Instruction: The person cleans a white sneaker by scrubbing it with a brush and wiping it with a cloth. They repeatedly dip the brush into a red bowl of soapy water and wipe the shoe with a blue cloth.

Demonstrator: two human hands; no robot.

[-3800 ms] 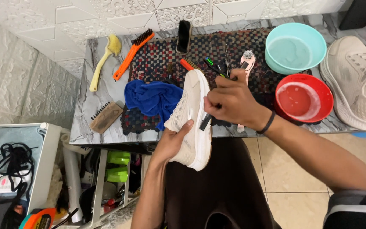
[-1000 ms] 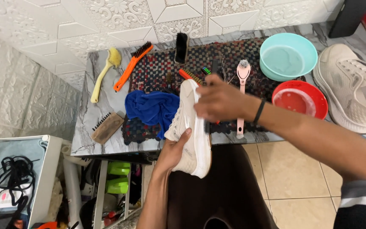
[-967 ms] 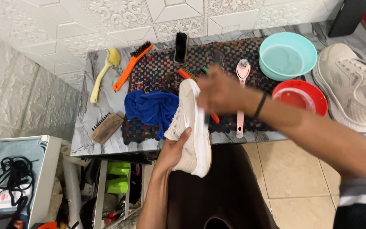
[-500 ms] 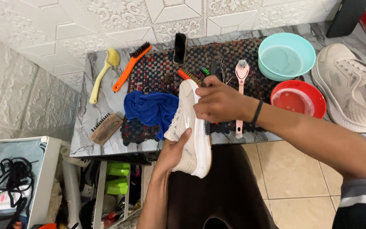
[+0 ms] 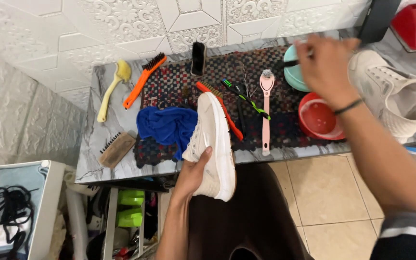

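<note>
The white sneaker (image 5: 211, 144) was clamped steady by the left hand (image 5: 194, 169); at two o'clock, the right hand (image 5: 324, 62) pinched a dark brush (image 5: 292, 63) over the teal basin (image 5: 292, 74), best dipped lightly.

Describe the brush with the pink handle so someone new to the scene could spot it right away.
Start at the marble-look table against the white tiled wall and find the dark woven mat on it. The pink brush lies on the mat's right part, between the red bowl and the white shoe held in the left hand. It alone is pink, with a long straight handle and a small round head pointing at the wall.
</note>
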